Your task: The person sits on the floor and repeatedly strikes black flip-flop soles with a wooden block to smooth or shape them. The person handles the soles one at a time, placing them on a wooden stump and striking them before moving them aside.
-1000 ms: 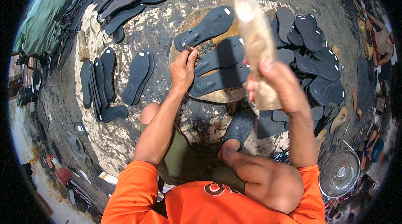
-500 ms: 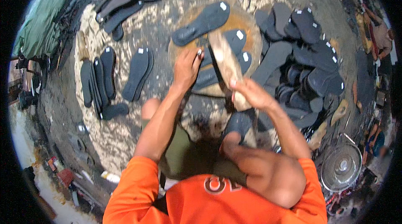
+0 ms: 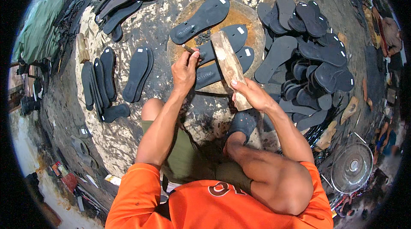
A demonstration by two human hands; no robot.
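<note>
My left hand [image 3: 184, 74] is closed round a short, thin, dark rod like a hole punch [image 3: 188, 49], whose end sticks out to the upper left. In my right hand [image 3: 252, 95] is the lower end of a flat wooden bat [image 3: 228, 57]. The bat slants up and left above the dark shoe soles. One sole [image 3: 200, 19] lies at the far side of a round brown board [image 3: 252, 15]. A second sole [image 3: 236, 36] and a third sole [image 3: 209, 75] lie nearer, partly covered by the bat. Small black scraps [image 3: 202, 38] sit between the far and middle soles.
Loose soles are heaped to the right [image 3: 321, 51]. More soles stand to the left [image 3: 100, 79], beside a sole pair [image 3: 137, 75], and others lie at the far left [image 3: 126, 4]. A round metal fan grille [image 3: 352, 167] stands at lower right. My shoe [image 3: 244, 124] is near the board.
My left hand has shifted slightly left and turned, and the rod now points to the upper left. The bat stays in my right hand, nearly in place. The view has moved slightly.
</note>
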